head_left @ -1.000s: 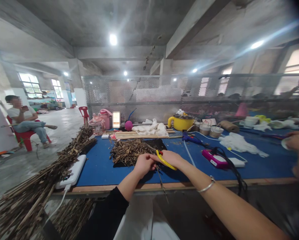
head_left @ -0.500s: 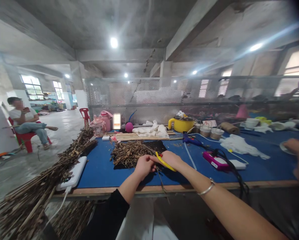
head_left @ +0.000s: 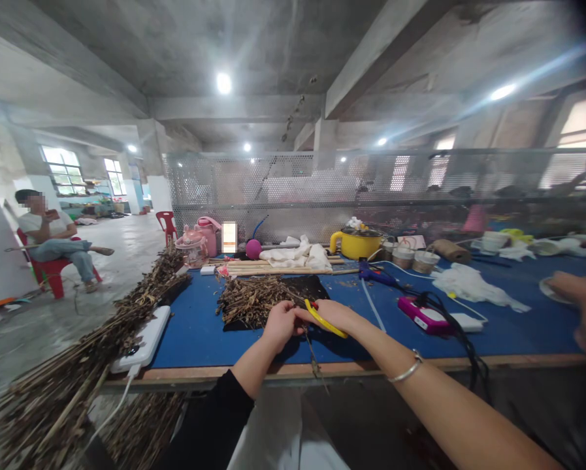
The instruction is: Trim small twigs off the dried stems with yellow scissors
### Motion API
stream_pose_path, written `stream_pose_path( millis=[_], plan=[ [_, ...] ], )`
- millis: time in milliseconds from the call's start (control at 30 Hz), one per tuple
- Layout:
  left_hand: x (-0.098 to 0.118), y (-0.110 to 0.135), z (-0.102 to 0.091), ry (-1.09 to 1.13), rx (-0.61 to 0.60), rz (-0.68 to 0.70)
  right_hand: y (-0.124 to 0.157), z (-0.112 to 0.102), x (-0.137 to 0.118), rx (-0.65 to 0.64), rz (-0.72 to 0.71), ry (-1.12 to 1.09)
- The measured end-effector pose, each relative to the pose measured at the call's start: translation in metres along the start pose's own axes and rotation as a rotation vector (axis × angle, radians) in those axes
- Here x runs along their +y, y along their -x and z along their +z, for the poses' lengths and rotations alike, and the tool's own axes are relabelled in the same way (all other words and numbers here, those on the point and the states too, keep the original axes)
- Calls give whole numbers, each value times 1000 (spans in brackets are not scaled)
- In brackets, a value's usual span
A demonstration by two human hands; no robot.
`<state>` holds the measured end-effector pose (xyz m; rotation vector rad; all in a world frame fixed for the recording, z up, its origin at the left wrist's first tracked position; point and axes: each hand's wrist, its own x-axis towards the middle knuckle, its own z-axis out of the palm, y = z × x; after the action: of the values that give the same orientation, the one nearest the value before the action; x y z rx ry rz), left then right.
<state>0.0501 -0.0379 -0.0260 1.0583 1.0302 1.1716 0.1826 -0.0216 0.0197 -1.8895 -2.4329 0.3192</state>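
Observation:
My left hand [head_left: 281, 325] is closed in a pinch on a thin dried stem [head_left: 315, 365], which hangs down past the table's front edge. Touching it from the right, my right hand [head_left: 332, 314] grips a yellow-handled tool [head_left: 328, 322], either pliers or shears. Its jaws are hidden by the fingers. Just beyond both hands, a pile of short dried brown twigs [head_left: 253, 297] lies on a black cloth [head_left: 312, 285].
A large bundle of dried stalks [head_left: 72, 375] overhangs the table's left end beside a white power strip [head_left: 148, 339]. Blue glue gun [head_left: 378, 274], magenta box [head_left: 423, 316] and yellow pot [head_left: 358, 244] stand rightward. Another person's hand [head_left: 579, 294] reaches in at right; someone sits far left.
The stem below my hands has shifted slightly and shows a thicker lower part. My hands stay nearly in place. The other person's hand at right has moved a little left, with a pale round dish.

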Motion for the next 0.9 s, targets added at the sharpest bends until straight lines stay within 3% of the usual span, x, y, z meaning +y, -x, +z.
stream_pose_path(
  millis=[467, 800, 900],
  plan=[
    [5, 7, -1, -49, -149, 7, -12, 9, 4, 38, 53, -65],
    [7, 7, -1, -56, -138, -15, -16, 10, 6, 45, 108, -67],
    [6, 6, -1, -37, -81, -17, -16, 10, 7, 47, 109, -50]
  ],
)
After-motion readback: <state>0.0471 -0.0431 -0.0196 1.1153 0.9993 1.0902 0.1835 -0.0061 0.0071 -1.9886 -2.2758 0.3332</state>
